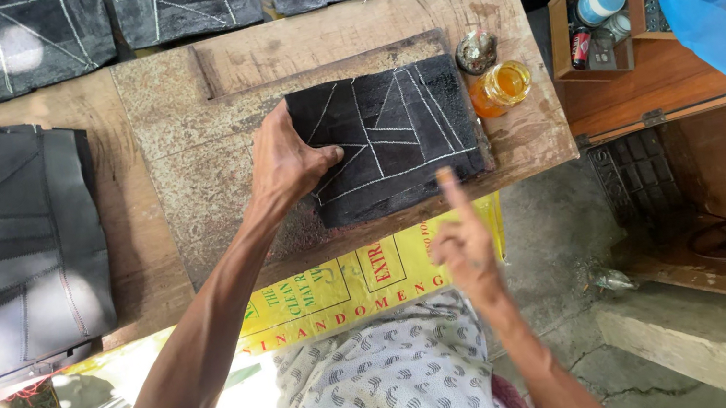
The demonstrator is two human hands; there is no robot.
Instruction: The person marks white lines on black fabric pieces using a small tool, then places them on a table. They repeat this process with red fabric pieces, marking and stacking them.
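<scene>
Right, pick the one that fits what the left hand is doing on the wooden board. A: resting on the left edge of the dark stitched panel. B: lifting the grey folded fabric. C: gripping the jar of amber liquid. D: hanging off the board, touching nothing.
A: the left hand lies flat on the left edge of the dark stitched panel, thumb on its face, while the jar of amber liquid stands untouched beside it.
</scene>
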